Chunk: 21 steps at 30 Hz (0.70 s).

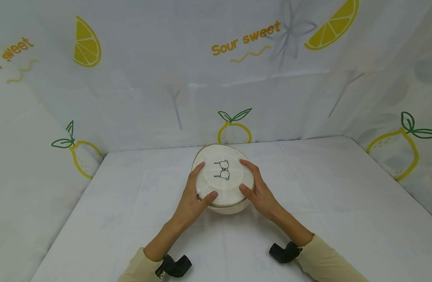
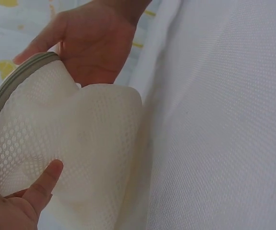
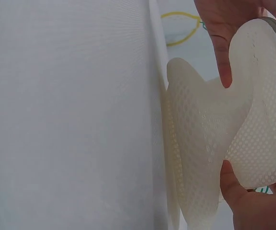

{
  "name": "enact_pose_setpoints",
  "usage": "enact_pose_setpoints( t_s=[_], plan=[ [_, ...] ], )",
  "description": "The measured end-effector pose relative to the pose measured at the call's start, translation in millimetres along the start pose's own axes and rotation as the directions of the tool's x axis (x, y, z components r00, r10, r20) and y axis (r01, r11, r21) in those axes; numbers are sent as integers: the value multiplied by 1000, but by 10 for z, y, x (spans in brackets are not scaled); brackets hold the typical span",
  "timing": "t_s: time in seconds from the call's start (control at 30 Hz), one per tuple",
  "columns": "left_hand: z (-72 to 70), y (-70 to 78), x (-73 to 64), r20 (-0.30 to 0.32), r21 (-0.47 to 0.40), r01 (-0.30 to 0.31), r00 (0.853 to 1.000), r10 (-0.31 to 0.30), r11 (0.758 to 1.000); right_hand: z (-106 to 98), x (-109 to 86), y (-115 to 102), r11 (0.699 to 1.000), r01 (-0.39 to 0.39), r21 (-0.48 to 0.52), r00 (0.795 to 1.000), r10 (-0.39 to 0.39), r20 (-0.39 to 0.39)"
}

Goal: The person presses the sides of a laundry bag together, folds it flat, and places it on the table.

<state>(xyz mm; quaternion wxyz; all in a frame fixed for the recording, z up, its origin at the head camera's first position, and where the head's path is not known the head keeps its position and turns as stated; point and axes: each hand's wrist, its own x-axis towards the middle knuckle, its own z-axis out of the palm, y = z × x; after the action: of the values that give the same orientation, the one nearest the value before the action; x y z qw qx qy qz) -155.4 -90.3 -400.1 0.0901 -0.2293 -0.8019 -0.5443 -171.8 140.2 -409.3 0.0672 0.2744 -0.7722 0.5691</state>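
Note:
A round white mesh bra laundry bag [image 1: 224,184] stands on the white cloth, its lid facing up and printed with a small bra outline. My left hand [image 1: 191,199] grips its left side, thumb on the lid. On the opposite side my right hand [image 1: 263,196] holds it, with thumb and a finger over the lid's edge. Up close in the left wrist view, a finger of the left hand [image 2: 20,211] presses into the soft mesh wall below the grey zip edge [image 2: 18,76]. The mesh wall [image 3: 200,139] looks creased in the right wrist view.
A white cloth [image 1: 138,184] covers the table. Behind it and at the sides hang white sheets [image 1: 138,105] with lemon prints and lettering. Black curved devices are strapped at the left wrist [image 1: 177,266] and the right wrist [image 1: 284,252].

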Motion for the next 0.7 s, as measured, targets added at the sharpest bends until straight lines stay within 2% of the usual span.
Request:
enact_pose_setpoints(
  t_s=[0.7],
  plan=[
    [12, -43, -5, 17, -17, 11, 1000, -11, 1000, 35, -20, 43, 999, 0, -47, 999, -1, -34]
  ],
)
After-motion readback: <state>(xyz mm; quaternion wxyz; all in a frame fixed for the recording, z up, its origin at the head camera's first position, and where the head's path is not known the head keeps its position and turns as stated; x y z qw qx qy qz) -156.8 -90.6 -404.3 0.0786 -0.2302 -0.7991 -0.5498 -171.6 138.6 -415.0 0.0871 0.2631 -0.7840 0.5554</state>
